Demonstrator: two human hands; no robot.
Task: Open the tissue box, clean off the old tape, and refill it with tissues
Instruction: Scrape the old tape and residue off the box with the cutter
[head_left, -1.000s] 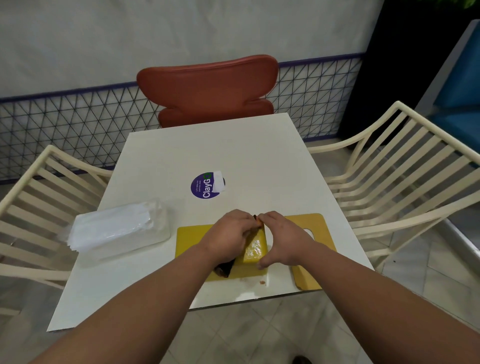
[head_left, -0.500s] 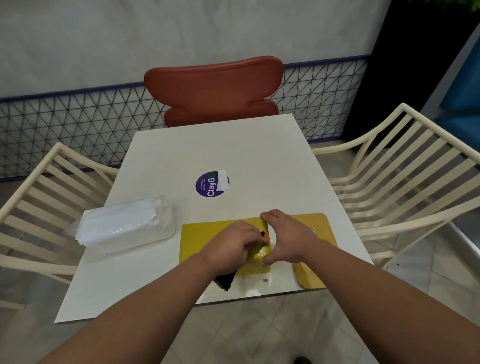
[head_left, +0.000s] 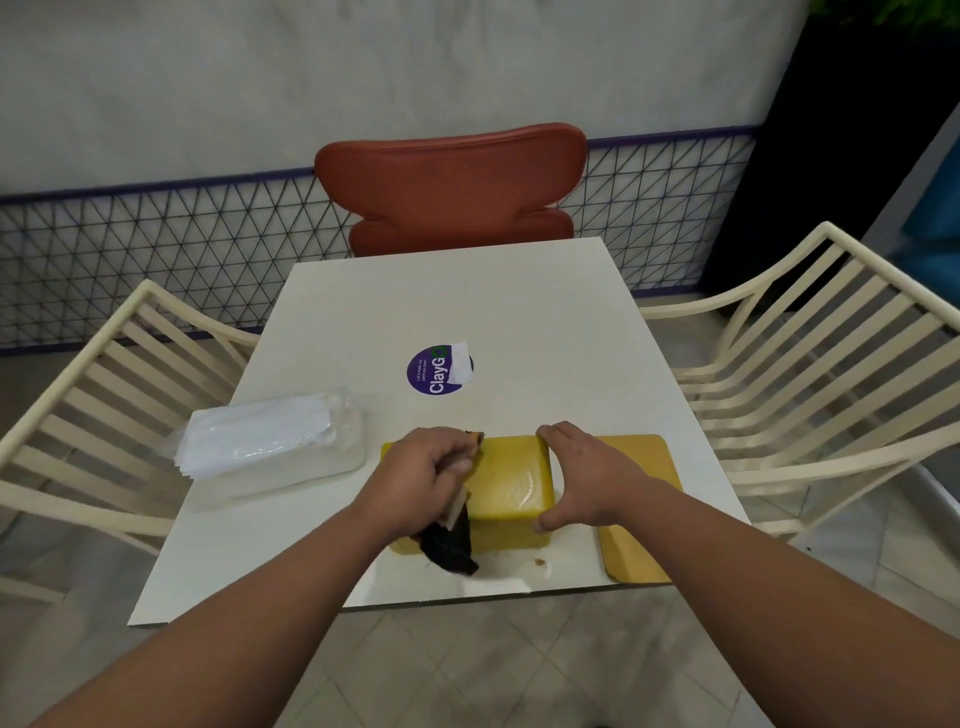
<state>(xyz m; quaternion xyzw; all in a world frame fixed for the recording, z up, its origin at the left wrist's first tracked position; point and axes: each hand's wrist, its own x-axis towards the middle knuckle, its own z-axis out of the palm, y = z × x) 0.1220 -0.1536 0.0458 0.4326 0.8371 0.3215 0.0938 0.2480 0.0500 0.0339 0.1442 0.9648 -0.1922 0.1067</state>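
A yellow tissue box (head_left: 511, 480) lies near the front edge of the white table (head_left: 467, 312). My right hand (head_left: 584, 475) grips the box's right side. My left hand (head_left: 431, 475) sits at the box's left end, fingers closed on a strip of old tape (head_left: 451, 540), dark with a pale backing, that hangs down toward the table's front edge. A flat yellow panel (head_left: 634, 509) lies under and to the right of the box. A stack of white tissues in a clear plastic wrap (head_left: 270, 441) rests on the table's left side.
A round purple sticker (head_left: 434, 371) with a scrap of white paper on it marks the table's middle. A red chair (head_left: 452, 187) stands at the far end, cream slatted chairs to the left (head_left: 104, 395) and right (head_left: 810, 374). Small crumbs (head_left: 540, 562) lie by the front edge.
My hands have drawn apart: the left has pulled the tape strip leftward off the box, and the right has shifted to the box's right side, baring its top.
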